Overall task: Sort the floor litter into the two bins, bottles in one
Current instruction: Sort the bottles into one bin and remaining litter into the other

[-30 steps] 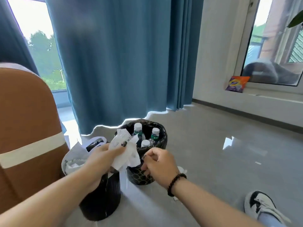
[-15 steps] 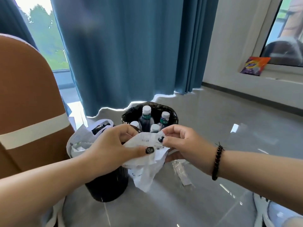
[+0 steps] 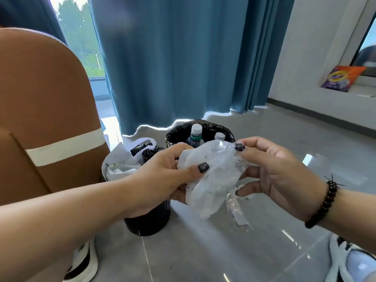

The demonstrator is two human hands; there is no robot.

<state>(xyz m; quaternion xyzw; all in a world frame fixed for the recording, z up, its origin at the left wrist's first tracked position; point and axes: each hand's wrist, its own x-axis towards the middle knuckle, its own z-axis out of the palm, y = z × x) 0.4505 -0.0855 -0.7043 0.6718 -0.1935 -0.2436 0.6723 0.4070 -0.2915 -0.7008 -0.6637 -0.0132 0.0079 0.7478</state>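
Note:
A crumpled white plastic bag (image 3: pixel 211 178) hangs in the air between both hands, in front of the two bins. My left hand (image 3: pixel 162 176) pinches its left side with thumb on top. My right hand (image 3: pixel 270 171) grips its upper right corner. Behind it stands a black bin (image 3: pixel 221 127) holding capped plastic bottles (image 3: pixel 195 135). To the left, a second black bin (image 3: pixel 148 220) is stuffed with white bags and paper (image 3: pixel 120 165). A clear plastic wrapper (image 3: pixel 237 210) lies on the floor under my right hand.
A brown armchair (image 3: pixel 44 110) with a white stripe stands close on the left. Blue curtains (image 3: pixel 179 58) hang behind the bins. An orange and purple packet (image 3: pixel 341 78) rests on the window sill at right. My shoes (image 3: pixel 350 259) show at the bottom edge on grey glossy tiles.
My right hand came up from beside the bottle bin and took hold of the bag. Both hands now hold it together, spread wider, and the view has moved closer.

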